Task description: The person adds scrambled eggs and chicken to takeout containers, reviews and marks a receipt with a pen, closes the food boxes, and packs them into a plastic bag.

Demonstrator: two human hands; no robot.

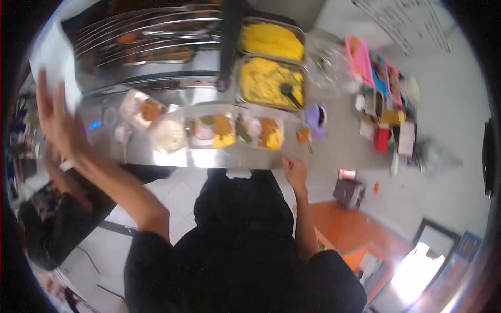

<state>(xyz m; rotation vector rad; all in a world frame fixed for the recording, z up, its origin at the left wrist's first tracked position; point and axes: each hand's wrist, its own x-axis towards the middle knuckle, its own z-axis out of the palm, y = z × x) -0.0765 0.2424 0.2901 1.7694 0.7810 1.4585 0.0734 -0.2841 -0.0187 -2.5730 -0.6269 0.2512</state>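
Observation:
My left hand (60, 115) is raised at the far left, its fingers stretched apart across a white sheet or carton (55, 57); whether it grips this is hard to tell. My right hand (296, 173) is closed at the counter's front edge, its contents hidden by blur. Just above it lies a small brown-filled container (302, 135) with a spoon-like handle. To its left are two open food boxes, one box (259, 131) and another box (212, 131), with brown, yellow and green food and a pale wrapped item. A round whitish item (168, 136) sits beside them.
Behind stand two metal trays of yellow food, a rear tray (272, 40) and a front tray (269, 81) with a black scoop (290, 95). A rack (151, 39) is at back left. A purple container (315, 117) and pink basket (360, 60) stand right. Another person's arm (65, 180) is left.

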